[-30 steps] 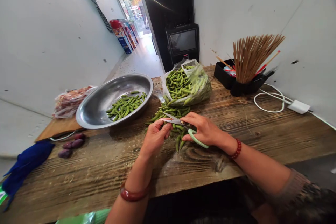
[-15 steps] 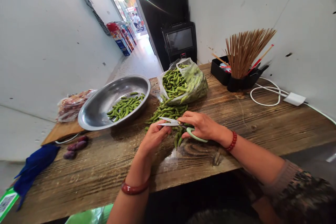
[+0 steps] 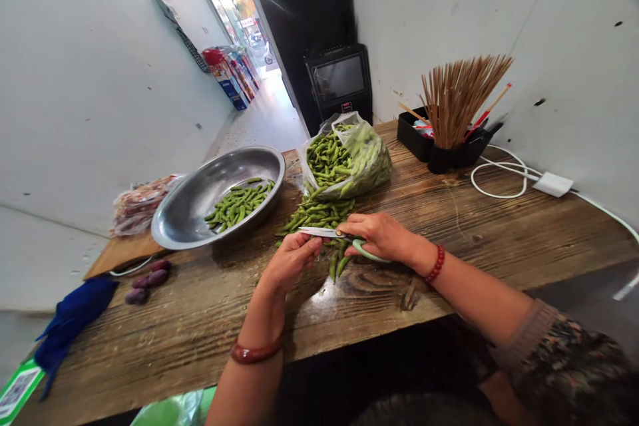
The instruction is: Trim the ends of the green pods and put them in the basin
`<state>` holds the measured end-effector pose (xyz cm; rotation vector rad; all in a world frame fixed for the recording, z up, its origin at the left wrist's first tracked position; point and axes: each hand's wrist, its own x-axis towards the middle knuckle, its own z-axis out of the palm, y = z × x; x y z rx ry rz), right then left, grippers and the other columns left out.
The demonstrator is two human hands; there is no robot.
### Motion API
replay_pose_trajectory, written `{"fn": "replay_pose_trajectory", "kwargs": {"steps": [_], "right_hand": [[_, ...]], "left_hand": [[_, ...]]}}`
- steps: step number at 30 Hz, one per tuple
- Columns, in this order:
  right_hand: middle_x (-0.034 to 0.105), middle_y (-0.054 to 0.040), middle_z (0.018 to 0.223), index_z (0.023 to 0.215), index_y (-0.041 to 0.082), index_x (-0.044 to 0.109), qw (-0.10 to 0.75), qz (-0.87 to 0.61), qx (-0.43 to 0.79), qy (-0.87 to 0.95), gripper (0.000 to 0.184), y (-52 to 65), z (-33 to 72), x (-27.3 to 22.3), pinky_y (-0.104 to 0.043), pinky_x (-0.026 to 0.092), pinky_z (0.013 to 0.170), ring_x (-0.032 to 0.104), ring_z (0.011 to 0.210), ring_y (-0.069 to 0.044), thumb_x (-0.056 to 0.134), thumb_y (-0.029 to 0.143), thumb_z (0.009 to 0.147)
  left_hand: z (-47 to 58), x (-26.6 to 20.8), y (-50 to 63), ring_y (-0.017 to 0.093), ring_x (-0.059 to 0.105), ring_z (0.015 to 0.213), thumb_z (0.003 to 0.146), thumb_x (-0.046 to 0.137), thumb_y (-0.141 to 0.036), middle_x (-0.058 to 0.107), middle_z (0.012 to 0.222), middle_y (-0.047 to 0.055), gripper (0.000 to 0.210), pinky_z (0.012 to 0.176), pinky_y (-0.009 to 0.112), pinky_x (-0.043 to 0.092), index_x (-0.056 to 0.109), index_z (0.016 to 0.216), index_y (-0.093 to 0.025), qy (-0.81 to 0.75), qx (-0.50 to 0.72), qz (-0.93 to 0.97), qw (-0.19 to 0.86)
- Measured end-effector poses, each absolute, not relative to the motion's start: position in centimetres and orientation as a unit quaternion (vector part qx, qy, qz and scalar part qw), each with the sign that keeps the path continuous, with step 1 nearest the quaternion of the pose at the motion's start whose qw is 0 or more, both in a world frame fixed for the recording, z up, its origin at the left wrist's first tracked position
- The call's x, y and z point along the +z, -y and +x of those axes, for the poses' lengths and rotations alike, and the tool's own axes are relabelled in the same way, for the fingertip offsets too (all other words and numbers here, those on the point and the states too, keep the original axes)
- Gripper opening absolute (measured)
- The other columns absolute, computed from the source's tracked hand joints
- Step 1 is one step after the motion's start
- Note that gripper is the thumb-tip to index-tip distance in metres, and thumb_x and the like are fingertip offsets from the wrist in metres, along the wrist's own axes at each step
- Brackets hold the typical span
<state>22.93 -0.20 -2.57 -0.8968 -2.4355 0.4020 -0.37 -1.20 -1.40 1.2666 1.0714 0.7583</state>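
My right hand [image 3: 382,238] grips a pair of scissors [image 3: 322,231] with pale green handles, its blades pointing left and closed together. Their tips reach the fingers of my left hand [image 3: 294,256], which is closed in a pinch; whatever it holds is hidden by the fingers. Just beyond both hands lies a heap of green edamame pods [image 3: 319,213], and a few more pods [image 3: 338,263] lie beneath the scissors. Behind the heap, a clear plastic bag [image 3: 372,163] full of pods stands with its mouth toward me. Left of it, a steel basin [image 3: 187,210] contains more pods.
The wooden table [image 3: 210,319] also carries several purplish-red fruits [image 3: 150,279], a blue cloth [image 3: 74,313] and a bagged reddish item [image 3: 140,206] on a board. At the right back stand a black holder [image 3: 442,158] of wooden skewers [image 3: 459,103] and a white cable [image 3: 499,193].
The scissor blades, spread around the left fingertips before, have come together. Both hands stay in nearly the same place, and the view has shifted slightly.
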Motion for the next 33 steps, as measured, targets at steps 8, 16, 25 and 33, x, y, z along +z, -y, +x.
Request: {"fn": "replay_pose_trajectory", "kwargs": {"steps": [8, 16, 25, 33], "right_hand": [[0.060, -0.0053, 0.095, 0.118, 0.019, 0.061, 0.319, -0.353, 0.191, 0.859, 0.051, 0.0, 22.8, -2.8, -0.025, 0.044, 0.069, 0.059, 0.080, -0.016, 0.075, 0.042, 0.075], [0.059, -0.0042, 0.096, 0.116, 0.021, 0.062, 0.287, -0.330, 0.163, 0.885, 0.050, 0.3, 22.5, -2.8, -0.024, 0.042, 0.065, 0.057, 0.079, -0.016, 0.077, 0.042, 0.073], [0.060, -0.0028, 0.092, 0.109, 0.021, 0.063, 0.265, -0.324, 0.159, 0.894, 0.032, 0.3, 22.6, -2.9, -0.023, 0.040, 0.065, 0.058, 0.077, -0.014, 0.069, 0.039, 0.083], [0.062, -0.0067, 0.092, 0.113, 0.015, 0.064, 0.339, -0.385, 0.198, 0.835, 0.040, -0.7, 22.4, -4.1, -0.025, 0.045, 0.071, 0.060, 0.083, -0.018, 0.073, 0.037, 0.080]], "left_hand": [[-0.5, -1.2, 1.2, 0.005, 0.023, 0.045, 0.078, 0.068, -0.041, 0.039, 0.054, -0.006, 0.029, 0.043, 0.021, 0.016, 0.067, 0.084, -0.013, -0.460, 0.339, 0.535, 0.623], [-0.3, -1.8, 1.3, 0.007, 0.026, 0.047, 0.075, 0.070, -0.036, 0.040, 0.053, -0.004, 0.023, 0.045, 0.023, 0.017, 0.071, 0.083, -0.014, -0.463, 0.330, 0.548, 0.613], [-0.4, -1.7, 1.3, 0.005, 0.020, 0.044, 0.076, 0.070, -0.041, 0.032, 0.050, -0.006, 0.030, 0.041, 0.022, 0.013, 0.070, 0.082, -0.011, -0.454, 0.300, 0.528, 0.652], [0.1, -1.1, 0.9, 0.008, 0.049, 0.052, 0.080, 0.063, -0.023, 0.059, 0.073, 0.000, 0.010, 0.046, 0.018, 0.038, 0.056, 0.087, -0.018, -0.414, 0.430, 0.458, 0.658]]}}
